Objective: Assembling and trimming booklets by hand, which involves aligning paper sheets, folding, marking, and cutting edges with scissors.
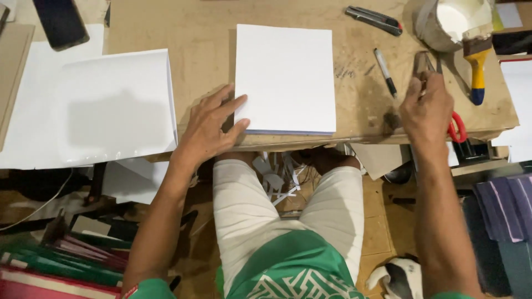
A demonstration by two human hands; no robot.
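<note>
My left hand (pixel 211 123) rests flat on the cardboard worktop (pixel 188 39), fingertips touching the lower left corner of a white paper stack (pixel 285 77). My right hand (pixel 427 108) grips scissors (pixel 455 127) with red handles; the metal blades stick out above my fingers. A black pen (pixel 384 71) lies just left of that hand. A brush (pixel 476 65) with a yellow and blue handle leans out of a white glue pot (pixel 451 21) at the top right.
A utility knife (pixel 374 19) lies at the top. A larger white sheet pile (pixel 113 105) sits left, with a dark phone (pixel 60 22) above it. Paper scraps (pixel 277 180) lie between my knees. Coloured folders (pixel 55 266) are stacked at lower left.
</note>
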